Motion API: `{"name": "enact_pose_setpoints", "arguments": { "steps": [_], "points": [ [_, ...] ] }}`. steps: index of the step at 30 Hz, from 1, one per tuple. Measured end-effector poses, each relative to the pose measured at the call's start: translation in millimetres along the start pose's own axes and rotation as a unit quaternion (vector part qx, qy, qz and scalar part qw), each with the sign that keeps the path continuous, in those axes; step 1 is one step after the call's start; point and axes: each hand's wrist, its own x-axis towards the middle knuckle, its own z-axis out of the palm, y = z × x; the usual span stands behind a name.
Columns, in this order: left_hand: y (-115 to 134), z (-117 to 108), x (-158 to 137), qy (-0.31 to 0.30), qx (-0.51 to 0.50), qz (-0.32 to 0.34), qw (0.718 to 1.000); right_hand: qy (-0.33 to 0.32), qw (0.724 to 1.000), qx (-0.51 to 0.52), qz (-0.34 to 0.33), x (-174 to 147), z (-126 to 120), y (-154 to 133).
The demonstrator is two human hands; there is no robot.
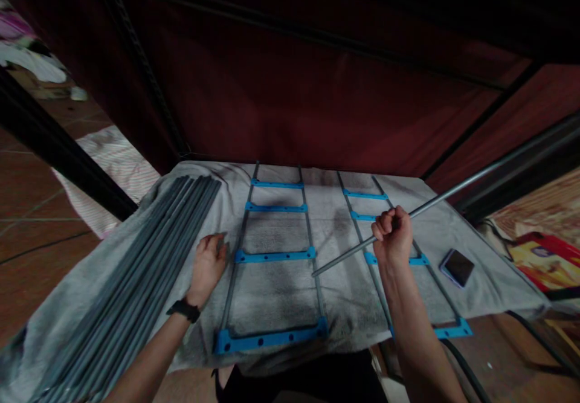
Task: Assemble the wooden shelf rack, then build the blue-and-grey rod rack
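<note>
1. While the right hand (pixel 394 234) wraps its fingers tightly around a metal rod (pixel 444 199), the left hand (pixel 209 264) holds nothing, its fingers slack and slightly parted between the grey rod bundle (pixel 136 288) and the left ladder-like frame (pixel 274 256).
2. The held rod slants above the grey cloth (pixel 335 306), its near end by that frame's right side and its far end toward the right edge (whether the tip touches, I cannot tell).
3. It looks stiff, fairly light and smooth, so it could turn in a loose grip; its length probably makes a mid-rod hold the best balanced.
4. The blue crosspieces (pixel 272 338) look like rigid plastic, best taken by their thicker ends.
5. At right, a red-and-yellow package (pixel 546 264) bears a dark mark, too blurred to read; no other writing is legible.
</note>
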Motion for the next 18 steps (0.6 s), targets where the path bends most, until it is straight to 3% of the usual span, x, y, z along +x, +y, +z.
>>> {"name": "enact_pose_setpoints", "arguments": {
  "steps": [4, 12, 15, 18],
  "points": [
    [-9.9, 20.5, -0.4, -0.014, 0.061, 0.062, 0.996, 0.014, 0.995, -0.093, -0.045, 4.9, 10.2, 6.4],
    [-14.5, 36.1, -7.5, -0.04, 0.185, 0.071, 0.979, -0.008, 0.98, -0.2, 0.006, -17.6, -3.4, 63.3],
    [-12.6, 34.4, -7.9, -0.038, 0.195, 0.075, 0.977, -0.019, 0.979, -0.198, 0.038, -11.8, -5.5, 77.8],
    [-10.2, 31.6, -7.2, -0.044, 0.193, 0.077, 0.977, -0.02, 0.987, -0.159, 0.026, 13.6, 8.9, 81.7]
  ]
}}
